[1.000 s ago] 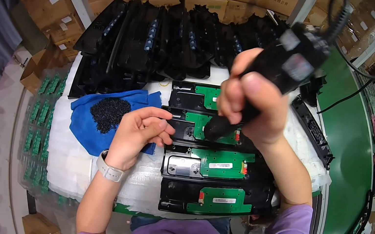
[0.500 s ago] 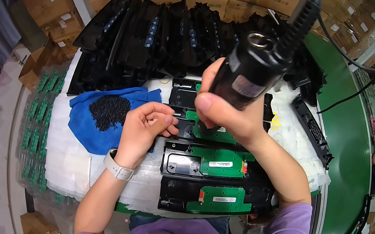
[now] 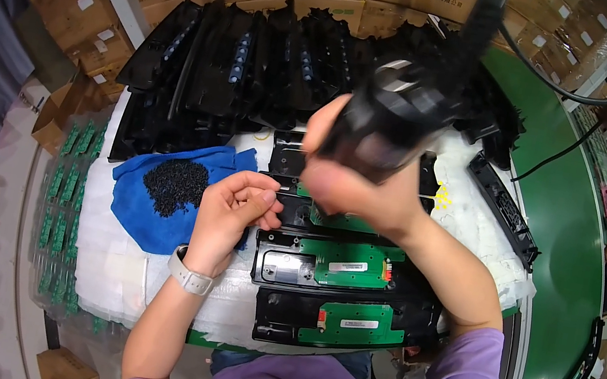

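Observation:
My right hand (image 3: 371,193) is wrapped round a thick black electric screwdriver (image 3: 382,126), blurred by motion, its cable rising from the top. Its lower end is hidden by the hand, over a black plastic panel carrying a green circuit board (image 3: 346,222). My left hand (image 3: 232,206), with a pale watch on the wrist, has its fingers curled and thumb pinched at the left end of that panel. Whatever may be in the pinch is too small to make out. Nearer me lie two more black panels with green boards, one (image 3: 347,265) behind the other (image 3: 357,323).
A heap of small black screws (image 3: 174,185) lies on a blue cloth (image 3: 134,217) at left. Black plastic housings (image 3: 220,63) line the back. Yellow bits (image 3: 443,197) and a long black part (image 3: 504,211) are at right. Trays of green boards (image 3: 63,209) stand far left.
My right hand and the screwdriver have shifted slightly left and blurred. The nearer panels have moved slightly left in the picture. My left hand stays pinched in nearly the same place.

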Motion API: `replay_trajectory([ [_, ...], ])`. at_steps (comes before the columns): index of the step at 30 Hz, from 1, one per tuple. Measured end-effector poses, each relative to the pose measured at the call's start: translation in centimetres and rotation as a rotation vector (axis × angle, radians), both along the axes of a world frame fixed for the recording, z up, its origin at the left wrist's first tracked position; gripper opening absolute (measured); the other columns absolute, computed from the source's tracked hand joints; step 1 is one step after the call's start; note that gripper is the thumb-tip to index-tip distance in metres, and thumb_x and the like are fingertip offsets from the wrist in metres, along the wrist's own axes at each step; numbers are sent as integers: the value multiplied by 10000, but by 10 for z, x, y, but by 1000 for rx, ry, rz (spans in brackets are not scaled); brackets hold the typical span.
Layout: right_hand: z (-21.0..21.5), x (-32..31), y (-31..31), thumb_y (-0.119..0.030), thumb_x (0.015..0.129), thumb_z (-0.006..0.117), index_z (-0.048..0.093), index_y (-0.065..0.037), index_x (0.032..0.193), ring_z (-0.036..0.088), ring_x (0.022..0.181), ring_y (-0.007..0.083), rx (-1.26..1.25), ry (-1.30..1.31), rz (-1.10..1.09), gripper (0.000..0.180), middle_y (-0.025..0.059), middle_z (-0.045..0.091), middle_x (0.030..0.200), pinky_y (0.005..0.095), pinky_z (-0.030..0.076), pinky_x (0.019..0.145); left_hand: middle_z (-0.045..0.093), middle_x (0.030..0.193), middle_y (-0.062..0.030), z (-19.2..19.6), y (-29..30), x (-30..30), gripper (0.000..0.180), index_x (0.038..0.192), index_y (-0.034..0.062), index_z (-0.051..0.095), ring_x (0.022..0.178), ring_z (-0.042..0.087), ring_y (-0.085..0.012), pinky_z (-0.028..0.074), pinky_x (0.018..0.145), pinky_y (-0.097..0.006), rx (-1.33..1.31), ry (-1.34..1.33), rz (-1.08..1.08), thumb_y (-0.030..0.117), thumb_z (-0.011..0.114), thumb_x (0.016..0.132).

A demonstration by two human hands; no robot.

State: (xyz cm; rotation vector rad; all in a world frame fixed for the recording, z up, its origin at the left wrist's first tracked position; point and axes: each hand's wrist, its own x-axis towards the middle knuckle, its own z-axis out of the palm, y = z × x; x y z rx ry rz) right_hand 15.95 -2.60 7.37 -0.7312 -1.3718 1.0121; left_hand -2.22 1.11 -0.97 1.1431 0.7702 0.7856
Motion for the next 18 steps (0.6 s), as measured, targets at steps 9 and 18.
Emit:
replay_trajectory([
  [9, 13, 32, 0, -343, 890, 421, 509, -62, 942, 403, 387, 141, 130, 653, 121, 299, 31, 439, 545, 324, 399, 455, 655, 820, -146, 22, -17, 1, 115, 919, -37, 589, 721, 655, -175, 522, 639, -239, -78, -65, -201, 10, 613, 817],
  [18, 7, 22, -3, -315, 863, 475, 492, -67, 891, 423, 405, 148, 36, 721, 135, 250, 37, 446, 543, 321, 400, 491, 652, 825, -164, 20, -19, 1, 129, 890, -30, 566, 697, 659, -201, 532, 629, -256, -64, -43, -207, -26, 635, 780],
])
